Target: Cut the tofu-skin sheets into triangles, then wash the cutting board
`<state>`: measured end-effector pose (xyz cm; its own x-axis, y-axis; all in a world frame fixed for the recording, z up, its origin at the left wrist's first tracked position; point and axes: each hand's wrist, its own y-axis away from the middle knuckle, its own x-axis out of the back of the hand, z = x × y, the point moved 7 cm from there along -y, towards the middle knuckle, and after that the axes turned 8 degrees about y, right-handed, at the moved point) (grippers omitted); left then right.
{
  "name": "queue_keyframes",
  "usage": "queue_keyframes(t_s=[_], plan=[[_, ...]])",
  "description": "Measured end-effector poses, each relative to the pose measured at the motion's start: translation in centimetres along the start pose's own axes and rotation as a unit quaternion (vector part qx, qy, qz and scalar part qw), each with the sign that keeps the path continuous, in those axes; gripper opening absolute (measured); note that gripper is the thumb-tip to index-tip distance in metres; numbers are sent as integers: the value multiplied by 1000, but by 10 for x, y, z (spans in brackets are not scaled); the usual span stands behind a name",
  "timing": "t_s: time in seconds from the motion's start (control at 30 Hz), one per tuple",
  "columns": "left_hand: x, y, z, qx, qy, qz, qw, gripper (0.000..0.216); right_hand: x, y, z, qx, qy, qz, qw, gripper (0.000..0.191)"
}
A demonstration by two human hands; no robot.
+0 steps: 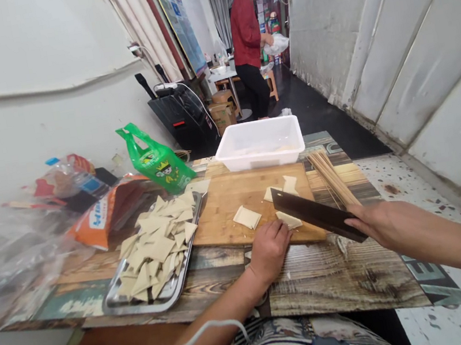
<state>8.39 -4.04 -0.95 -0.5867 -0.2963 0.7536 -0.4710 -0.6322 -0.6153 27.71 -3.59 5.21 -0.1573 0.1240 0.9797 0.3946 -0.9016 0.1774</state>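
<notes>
My right hand (374, 225) grips a dark cleaver (311, 212) by its handle end, with the blade slanting up to the left over the wooden cutting board (213, 204). Under the blade, near the board's front edge, lies a pale dried tofu piece (289, 220). The curled fingers of my left hand (271, 247) press on its near left side. Another folded tofu piece (247, 217) rests to the left, and a couple more tofu pieces (289, 184) lie behind the blade. Left of the board, a metal tray (178, 297) carries a heap of cut tofu pieces (158, 242).
Behind the board stands a white plastic tub (261, 160). Bamboo skewers (333, 176) lie at the right. A green bag (158, 160), an orange packet (101, 216) and clear plastic bags (20, 258) crowd the left. Farther back, a person in red (245, 30) holds a white bag.
</notes>
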Motion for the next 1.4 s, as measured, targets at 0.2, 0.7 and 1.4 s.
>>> queue_keyframes(t_s=[0.2, 0.7, 1.4], plan=[[2, -1, 2, -17, 10, 10, 1000, 14, -1, 2, -3, 5, 11, -16, 1000, 34], [2, -4, 0, 11, 17, -5, 1000, 14, -9, -1, -11, -1, 9, 20, 1000, 28], [-25, -95, -60, 104, 65, -282, 952, 39, 21, 9, 30, -125, -63, 108, 984, 32]])
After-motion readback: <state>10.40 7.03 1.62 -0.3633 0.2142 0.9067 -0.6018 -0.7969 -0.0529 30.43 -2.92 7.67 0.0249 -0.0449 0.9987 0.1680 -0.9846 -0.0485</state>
